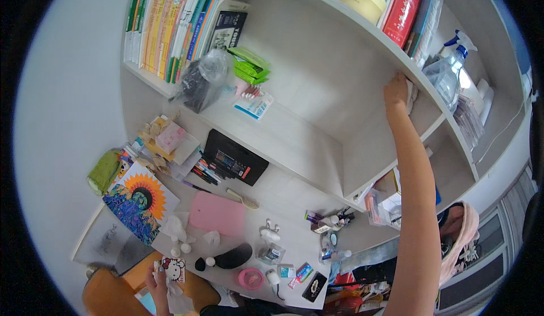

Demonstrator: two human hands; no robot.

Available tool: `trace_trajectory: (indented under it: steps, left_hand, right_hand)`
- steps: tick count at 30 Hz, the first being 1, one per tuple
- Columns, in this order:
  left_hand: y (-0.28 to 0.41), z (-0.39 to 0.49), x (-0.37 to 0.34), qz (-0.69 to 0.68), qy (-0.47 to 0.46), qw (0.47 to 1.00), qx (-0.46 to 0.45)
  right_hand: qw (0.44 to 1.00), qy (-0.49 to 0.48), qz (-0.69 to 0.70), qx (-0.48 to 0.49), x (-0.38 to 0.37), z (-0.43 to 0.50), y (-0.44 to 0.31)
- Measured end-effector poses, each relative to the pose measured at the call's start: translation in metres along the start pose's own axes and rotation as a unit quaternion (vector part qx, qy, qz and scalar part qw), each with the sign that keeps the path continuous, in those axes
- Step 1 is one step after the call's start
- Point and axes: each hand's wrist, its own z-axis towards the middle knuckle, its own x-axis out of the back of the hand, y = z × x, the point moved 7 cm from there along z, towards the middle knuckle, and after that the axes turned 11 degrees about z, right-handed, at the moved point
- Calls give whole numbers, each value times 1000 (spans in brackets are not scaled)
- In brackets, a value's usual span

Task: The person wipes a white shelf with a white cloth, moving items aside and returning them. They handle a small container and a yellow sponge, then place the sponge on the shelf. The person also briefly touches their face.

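Note:
My right hand (396, 90) reaches up into the shelf compartment and presses a white cloth (411, 97) against its side panel, just under the upper shelf board. Low at the left, my left hand (158, 283) is closed around small items, hard to make out, with a Hello Kitty card or case (173, 269) and white tissue (177, 300) beside them. Bagged dark material (197, 80), green packets (250, 66) and a blue-and-white packet (255, 105) lie on the shelf, next to a row of books (170, 27).
Below is a white desk with a pink mat (217, 213), a hairbrush (244, 199), a black marker case (236, 156), a pink round container (250, 278) and a phone (315, 287). An orange chair (110, 292) stands lower left. A spray bottle (446, 76) sits at the upper right.

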Motion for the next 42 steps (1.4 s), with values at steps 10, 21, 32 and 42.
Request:
trace_trajectory:
  steps: [10,21,32,42]
  left_hand:
    - [5,-20,33,-21,23,999,-40]
    - [-45,-28,96,-13,65,995,-71]
    - [66,-33,0,-47,-44,995,-76]
    - [106,-87,-17,-24,-31,995,-94]
  right_hand:
    - [986,25,81,-140,-58,-4,-93]
    - [746,-132,648,-74,-76,-68,-211]
    - [449,163,864,161,114,-204,-186]
    - [599,224,767,53,169,-206,-202]
